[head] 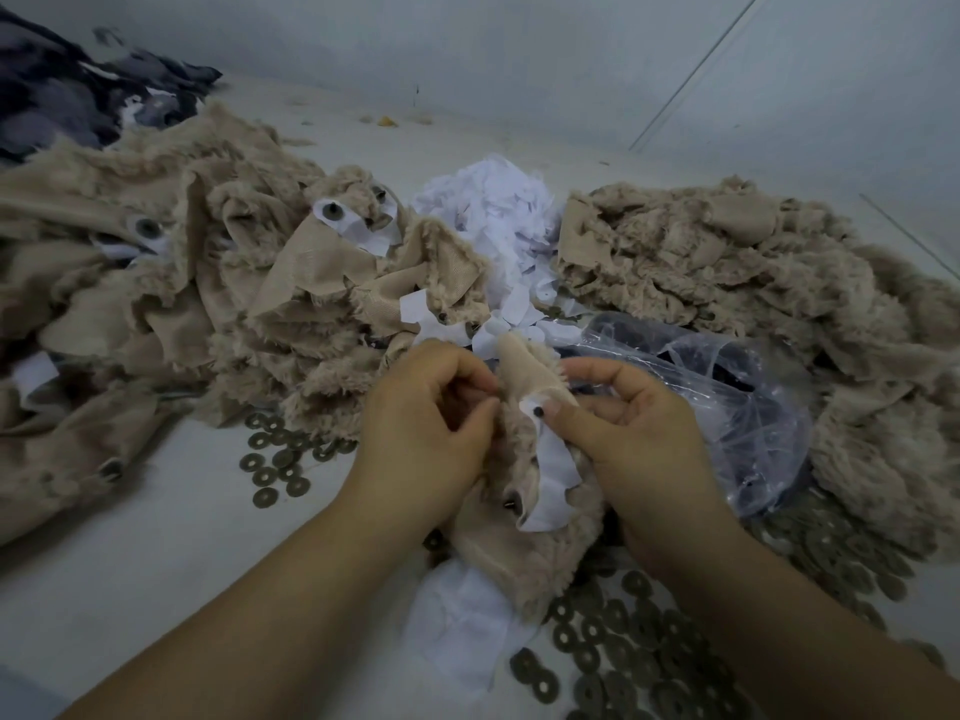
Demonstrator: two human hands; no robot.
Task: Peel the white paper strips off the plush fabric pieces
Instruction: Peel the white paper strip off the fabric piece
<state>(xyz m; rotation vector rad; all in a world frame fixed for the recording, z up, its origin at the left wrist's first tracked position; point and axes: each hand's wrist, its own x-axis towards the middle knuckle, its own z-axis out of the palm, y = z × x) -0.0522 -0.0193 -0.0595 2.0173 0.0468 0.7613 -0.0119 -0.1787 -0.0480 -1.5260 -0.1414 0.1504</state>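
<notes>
Two hands meet over a white table. The left hand has its fingers curled around one edge of a tan plush piece and grips it. The right hand pinches the same piece from the other side, with its thumb right by a white paper strip that hangs down the middle of the piece. A small dark stud pokes through the top of the strip. A big pile of plush lies to the left, with more white strips stuck on it. Another plush pile lies to the right. Between them sits a heap of loose paper. A clear bag lies just right of the hands. Many small round rings are spread on the table near the arms.
</notes>
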